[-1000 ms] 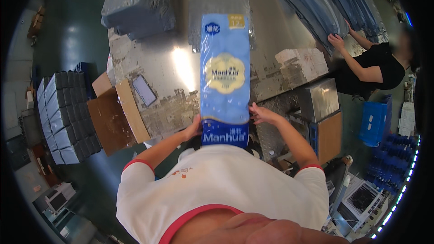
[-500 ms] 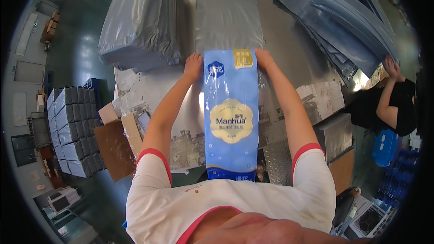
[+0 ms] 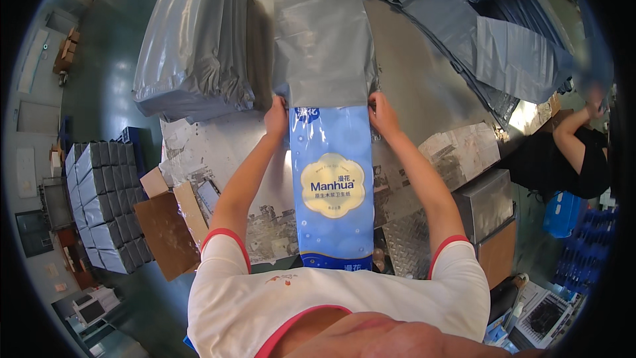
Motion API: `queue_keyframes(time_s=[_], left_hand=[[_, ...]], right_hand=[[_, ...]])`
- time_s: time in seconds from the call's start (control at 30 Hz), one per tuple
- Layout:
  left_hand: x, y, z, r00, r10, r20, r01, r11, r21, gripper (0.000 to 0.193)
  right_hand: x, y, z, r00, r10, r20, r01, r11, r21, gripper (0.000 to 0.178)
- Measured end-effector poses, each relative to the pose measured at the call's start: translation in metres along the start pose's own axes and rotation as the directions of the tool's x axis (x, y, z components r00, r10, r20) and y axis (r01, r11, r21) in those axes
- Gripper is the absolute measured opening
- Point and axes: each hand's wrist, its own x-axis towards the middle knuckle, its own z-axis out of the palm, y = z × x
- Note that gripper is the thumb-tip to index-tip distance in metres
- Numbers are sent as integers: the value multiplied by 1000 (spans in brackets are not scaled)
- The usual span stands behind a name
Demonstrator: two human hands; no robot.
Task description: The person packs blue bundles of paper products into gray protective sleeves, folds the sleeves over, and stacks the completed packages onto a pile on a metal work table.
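Note:
A long blue toilet paper pack with a cream label lies lengthwise in front of me, its near end against my shirt. The mouth of a grey plastic bag covers its far end. At the bag's left edge, my left hand is closed with its fingers gripping the plastic beside the pack. My right hand pinches the opposite edge at the same height. Fingertips of both hands are partly hidden by the bag and pack.
A tall stack of grey-wrapped packs stands left on the metal table. Grey bags lie at far right, near another person's arm. Cardboard boxes flank the table; wrapped bundles are piled on the floor at left.
The grey bag has come over the far end of the pack, hiding its top. Both my hands have moved slightly nearer to me and now grip the bag's edges.

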Motion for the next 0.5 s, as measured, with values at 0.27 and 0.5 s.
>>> queue_keyframes(time_s=[0.27, 0.5], left_hand=[[-13, -17, 5, 952, 119, 281, -243, 852, 464, 19], [-279, -34, -61, 679, 152, 718, -452, 857, 247, 20]], right_hand=[[-13, 17, 22, 860, 300, 414, -2, 812, -583, 21], [-291, -37, -22, 648, 292, 704, 139, 863, -486, 16]])
